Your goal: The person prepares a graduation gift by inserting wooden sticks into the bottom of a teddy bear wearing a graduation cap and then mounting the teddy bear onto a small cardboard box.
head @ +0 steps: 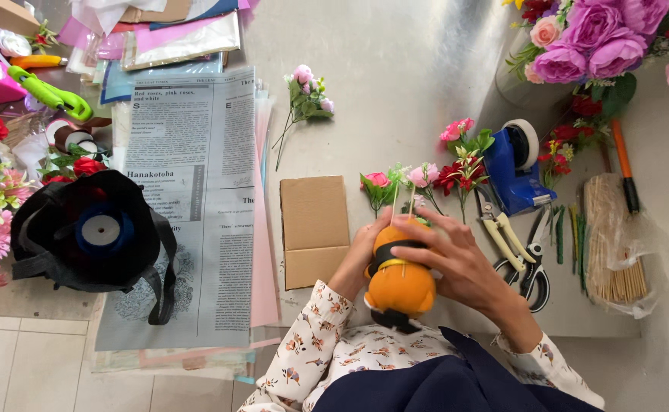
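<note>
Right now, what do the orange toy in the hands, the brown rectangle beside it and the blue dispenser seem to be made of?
Orange toy: apparently plush fabric, matte and fuzzy, with a black band.
Brown rectangle: likely cardboard, dull and flat, with a fold crease across it.
Blue dispenser: seemingly hard plastic, smooth with a slight shine, carrying a pale tape roll.
The left hand and right hand both grip the toy.

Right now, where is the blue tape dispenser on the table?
In the head view, the blue tape dispenser stands on the right side of the table, just beyond the scissors, beside the red and pink flower stems.
</note>
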